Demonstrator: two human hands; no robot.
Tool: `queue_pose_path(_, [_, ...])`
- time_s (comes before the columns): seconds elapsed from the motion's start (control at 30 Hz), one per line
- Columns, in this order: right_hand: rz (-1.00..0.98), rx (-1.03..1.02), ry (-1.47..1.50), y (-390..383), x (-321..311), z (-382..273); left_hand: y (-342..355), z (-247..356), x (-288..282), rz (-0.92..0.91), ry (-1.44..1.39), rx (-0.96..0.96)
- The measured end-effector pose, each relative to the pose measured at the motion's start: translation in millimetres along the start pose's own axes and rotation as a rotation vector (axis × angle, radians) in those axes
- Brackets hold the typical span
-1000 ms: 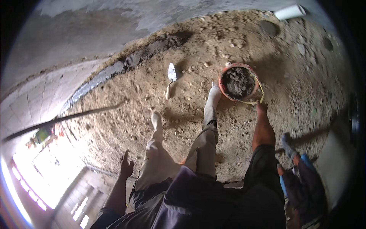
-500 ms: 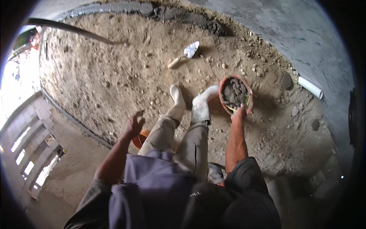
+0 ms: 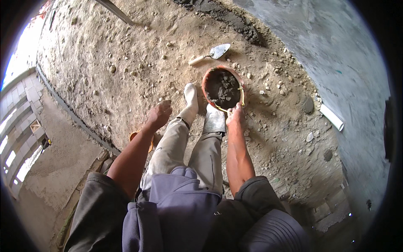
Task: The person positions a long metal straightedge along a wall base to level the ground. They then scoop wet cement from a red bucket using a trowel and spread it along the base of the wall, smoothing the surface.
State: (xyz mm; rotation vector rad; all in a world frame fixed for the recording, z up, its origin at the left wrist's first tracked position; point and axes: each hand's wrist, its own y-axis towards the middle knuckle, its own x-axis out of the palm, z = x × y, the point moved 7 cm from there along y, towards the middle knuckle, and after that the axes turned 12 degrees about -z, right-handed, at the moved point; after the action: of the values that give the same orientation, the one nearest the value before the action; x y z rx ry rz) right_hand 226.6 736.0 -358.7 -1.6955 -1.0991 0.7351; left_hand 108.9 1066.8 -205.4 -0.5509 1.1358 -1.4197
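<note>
A reddish-orange bucket [image 3: 203,86] with grey mortar [image 3: 226,88] inside hangs tilted in front of my right boot. My right hand [image 3: 236,114] is closed around its thin yellowish handle at the near rim. My left hand [image 3: 160,114] is held beside my left knee, fingers curled together, with nothing visible in them. Just beyond the bucket, a trowel [image 3: 219,51] with a pale handle lies on the dirt. A second orange container [image 3: 133,135] stands partly hidden behind my left forearm.
Stony dirt ground [image 3: 126,84] surrounds my white boots [image 3: 190,98]. A grey wall [image 3: 319,46] runs along the right, with a white pipe [image 3: 331,117] at its foot. Wet mortar [image 3: 235,21] lies at the far edge; a long dark bar [image 3: 115,11] reaches in at upper left.
My right hand has swung the bucket leftward and closer to the trowel, tilting it. My left hand has moved forward and its fingers have curled in. The view has shifted.
</note>
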Motion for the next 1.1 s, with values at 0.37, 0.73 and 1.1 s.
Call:
queue_pose_path(0.37, [-0.359, -0.118, -0.749, 32.9, 86.8, 94.3, 71.0, -2.6, 89.2, -0.094, -0.195, 0.131])
queue_pose_path(0.73, [-0.965, 0.37, -1.333, 35.4, 131.3, -35.7, 128.3, 5.4, 126.0, 0.283, -0.092, 0.073])
queue_pose_path(1.1, [-0.969, -0.226, -1.989, 282.1, 202.5, -124.3, 168.1, 73.1, 222.4, 0.304, -0.282, 0.057])
